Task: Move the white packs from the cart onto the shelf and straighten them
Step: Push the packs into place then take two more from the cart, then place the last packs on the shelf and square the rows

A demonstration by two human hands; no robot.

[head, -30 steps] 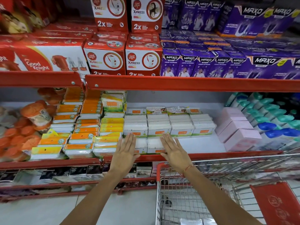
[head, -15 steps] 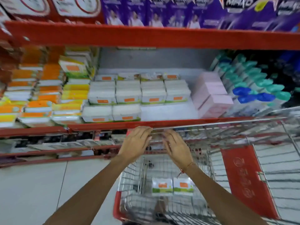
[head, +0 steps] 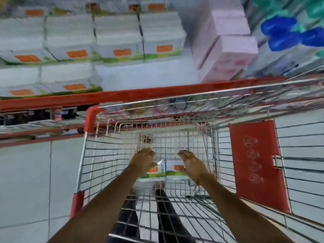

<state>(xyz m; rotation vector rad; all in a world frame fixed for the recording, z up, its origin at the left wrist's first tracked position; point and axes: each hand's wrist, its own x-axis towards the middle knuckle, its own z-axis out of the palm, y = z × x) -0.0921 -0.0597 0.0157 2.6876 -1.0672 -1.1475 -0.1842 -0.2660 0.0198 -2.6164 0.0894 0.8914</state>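
Both hands have dropped from the cart's front rim, where they hovered half a second ago, down into the basket, and the view has tipped with them so the shelf now fills only the top of the picture. Left hand [head: 142, 163] sits at about 9 o'clock of the two white packs [head: 168, 170] lying side by side on the cart [head: 82, 155] floor, fingers held together and slightly curled, its palm against the left pack's side. Right hand [head: 192, 165] is at 3 o'clock of the pair, fingers likewise together, thumb over the orange label of the right pack. Motion blur keeps me from telling whether either hand has closed on a pack or only touches it. The pair lies near the middle of the basket, green edges toward 6 o'clock.

On the shelf [head: 122, 95], at 12 o'clock from the cart, stand rows of shelved packs [head: 119, 35] with orange labels: four across in the back row, two in the front row at 10 o'clock, with bare shelf beside them. Pink boxes [head: 226, 55] sit at 1 o'clock, blue caps [head: 280, 30] at 2 o'clock. A red flap [head: 257, 163] hangs in the cart at 3 o'clock.
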